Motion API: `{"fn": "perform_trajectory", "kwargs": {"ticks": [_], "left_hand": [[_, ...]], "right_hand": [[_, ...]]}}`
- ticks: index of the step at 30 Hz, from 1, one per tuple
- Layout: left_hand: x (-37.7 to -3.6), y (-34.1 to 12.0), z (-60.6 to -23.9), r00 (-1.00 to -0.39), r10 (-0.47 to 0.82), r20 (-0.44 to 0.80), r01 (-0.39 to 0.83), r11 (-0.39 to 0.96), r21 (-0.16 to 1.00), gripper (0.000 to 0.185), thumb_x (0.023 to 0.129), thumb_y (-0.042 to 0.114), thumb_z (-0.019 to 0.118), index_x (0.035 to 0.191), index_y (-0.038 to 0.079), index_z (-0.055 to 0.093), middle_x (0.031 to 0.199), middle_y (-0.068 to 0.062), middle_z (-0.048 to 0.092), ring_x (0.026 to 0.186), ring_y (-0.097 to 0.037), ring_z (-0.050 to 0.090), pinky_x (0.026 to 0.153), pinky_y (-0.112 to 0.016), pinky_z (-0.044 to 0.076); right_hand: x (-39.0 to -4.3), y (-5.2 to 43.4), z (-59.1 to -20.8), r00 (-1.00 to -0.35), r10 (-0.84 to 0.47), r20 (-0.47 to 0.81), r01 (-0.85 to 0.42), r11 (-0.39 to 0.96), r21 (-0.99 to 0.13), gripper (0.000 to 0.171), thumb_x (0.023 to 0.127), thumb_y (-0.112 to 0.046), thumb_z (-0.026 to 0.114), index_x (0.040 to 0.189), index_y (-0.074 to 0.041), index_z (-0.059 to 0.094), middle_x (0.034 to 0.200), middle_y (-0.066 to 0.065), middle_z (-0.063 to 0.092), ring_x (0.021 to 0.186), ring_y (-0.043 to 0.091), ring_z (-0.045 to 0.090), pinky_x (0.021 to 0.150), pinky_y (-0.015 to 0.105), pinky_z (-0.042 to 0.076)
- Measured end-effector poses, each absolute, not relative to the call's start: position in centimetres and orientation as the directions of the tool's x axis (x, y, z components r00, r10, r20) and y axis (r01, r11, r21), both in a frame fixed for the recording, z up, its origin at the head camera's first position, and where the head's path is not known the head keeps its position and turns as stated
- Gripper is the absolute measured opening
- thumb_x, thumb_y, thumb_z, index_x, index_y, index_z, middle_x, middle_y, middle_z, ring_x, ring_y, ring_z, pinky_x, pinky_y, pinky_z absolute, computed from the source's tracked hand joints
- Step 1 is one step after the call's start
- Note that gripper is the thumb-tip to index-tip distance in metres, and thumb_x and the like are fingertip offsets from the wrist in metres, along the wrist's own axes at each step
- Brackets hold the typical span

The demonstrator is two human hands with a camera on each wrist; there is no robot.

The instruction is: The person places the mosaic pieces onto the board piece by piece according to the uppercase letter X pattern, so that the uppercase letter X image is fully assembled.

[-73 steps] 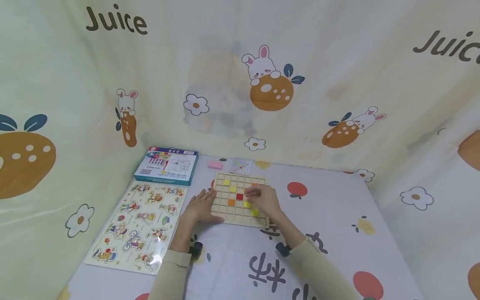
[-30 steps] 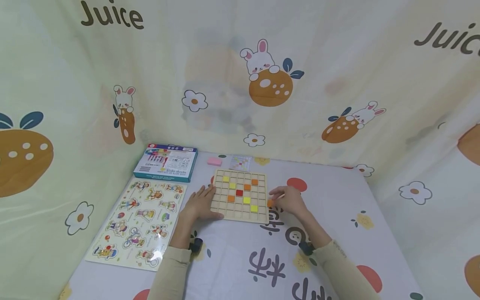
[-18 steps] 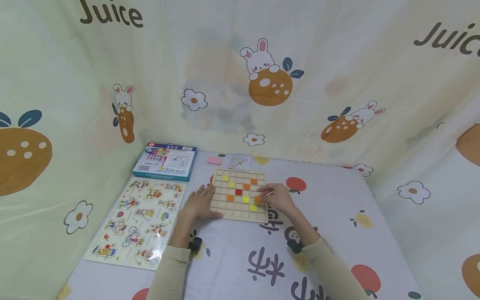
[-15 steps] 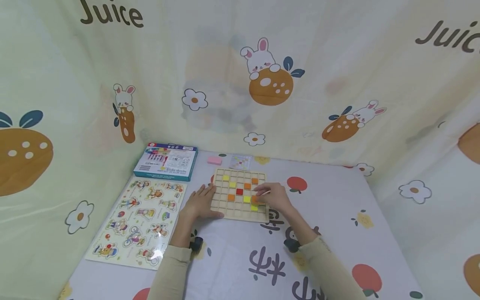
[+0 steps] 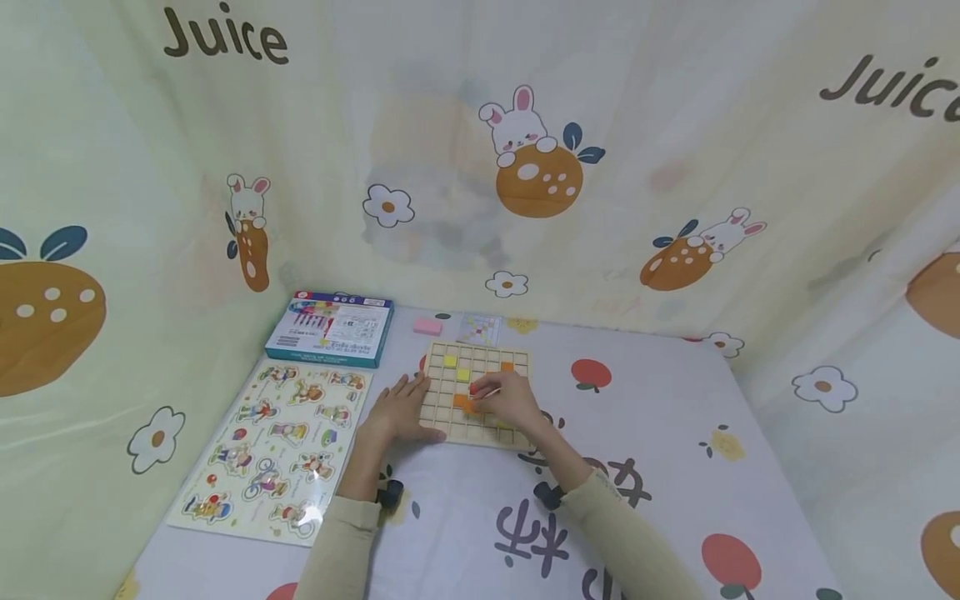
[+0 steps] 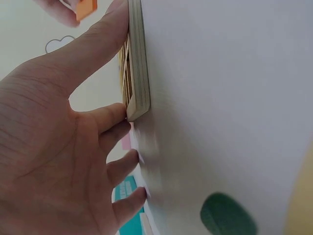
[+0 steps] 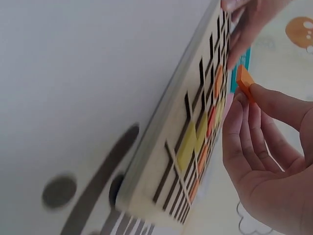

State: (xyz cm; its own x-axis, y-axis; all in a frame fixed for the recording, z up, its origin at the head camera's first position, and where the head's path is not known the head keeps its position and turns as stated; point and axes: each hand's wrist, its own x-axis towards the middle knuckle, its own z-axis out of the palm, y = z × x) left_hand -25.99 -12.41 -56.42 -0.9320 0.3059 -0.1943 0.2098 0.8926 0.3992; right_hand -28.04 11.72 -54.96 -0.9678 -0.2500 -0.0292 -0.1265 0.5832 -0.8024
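A wooden grid board (image 5: 450, 427) lies on the table, with a few yellow, orange and red square tiles in its cells. My left hand (image 5: 400, 412) rests against its left side, thumb at the near corner and fingers spread along the edge. Between thumb and fingertips, my right hand (image 5: 512, 402) pinches an orange tile (image 7: 244, 78), held just above the board. In the right wrist view, a yellow tile (image 7: 187, 147), a red tile (image 7: 211, 121) and another orange tile (image 7: 218, 81) sit in the grid. From the head view, the right hand covers part of the board.
Left of the board lies a picture puzzle board (image 5: 251, 467), and behind it a flat teal-edged box (image 5: 326, 361). A pink block (image 5: 427, 326) and a small pattern card (image 5: 480, 328) lie beyond the grid. A printed curtain (image 5: 435, 275) hangs behind the table.
My right hand left the board, appeared at its right side with an orange tile, then carried it leftward over the grid to the middle. My left hand stays at the board's edge.
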Motion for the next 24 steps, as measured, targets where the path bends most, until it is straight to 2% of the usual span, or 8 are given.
{"fn": "perform_trajectory", "kwargs": {"ticks": [5, 10, 13, 24], "left_hand": [[-25.9, -12.5, -56.2, -0.935, 0.303, -0.182, 0.21, 0.891, 0.403, 0.113, 0.081, 0.061, 0.082, 0.164, 0.005, 0.03, 0.171, -0.014, 0.026, 0.158, -0.04, 0.018, 0.126, -0.063, 0.019], [-25.8, -12.4, -56.3, -0.932, 0.313, -0.183, 0.218, 0.886, 0.41, 0.112, 0.082, 0.059, 0.082, 0.164, 0.004, 0.03, 0.171, -0.015, 0.025, 0.158, -0.041, 0.018, 0.126, -0.064, 0.019], [-25.7, -12.4, -56.4, -0.933, 0.316, -0.171, 0.225, 0.885, 0.408, 0.112, 0.081, 0.059, 0.083, 0.163, 0.003, 0.031, 0.171, -0.016, 0.026, 0.158, -0.042, 0.019, 0.125, -0.065, 0.02], [-25.7, -12.4, -56.1, -0.934, 0.316, -0.163, 0.23, 0.887, 0.401, 0.112, 0.081, 0.06, 0.083, 0.164, 0.004, 0.031, 0.171, -0.015, 0.027, 0.158, -0.041, 0.019, 0.125, -0.064, 0.02]], "right_hand": [[-28.0, 9.8, -55.3, -0.958, -0.287, 0.003, -0.174, 0.573, -0.801, 0.024, 0.083, -0.004, 0.084, 0.106, -0.009, 0.081, 0.087, -0.004, 0.077, 0.081, 0.012, 0.072, 0.08, 0.032, 0.06], [-27.8, 8.7, -55.8, -0.95, -0.311, -0.014, -0.167, 0.546, -0.821, 0.027, 0.081, -0.001, 0.083, 0.108, -0.004, 0.079, 0.085, -0.003, 0.076, 0.076, 0.012, 0.071, 0.074, 0.027, 0.06], [-27.9, 8.4, -56.0, -0.948, -0.319, 0.008, -0.192, 0.549, -0.813, 0.026, 0.081, -0.001, 0.082, 0.108, -0.003, 0.079, 0.084, -0.003, 0.075, 0.076, 0.012, 0.07, 0.074, 0.028, 0.059], [-28.2, 7.1, -56.6, -0.946, -0.324, -0.001, -0.198, 0.581, -0.789, 0.022, 0.083, -0.003, 0.082, 0.105, -0.007, 0.08, 0.083, -0.004, 0.074, 0.076, 0.011, 0.068, 0.071, 0.026, 0.057]]}}
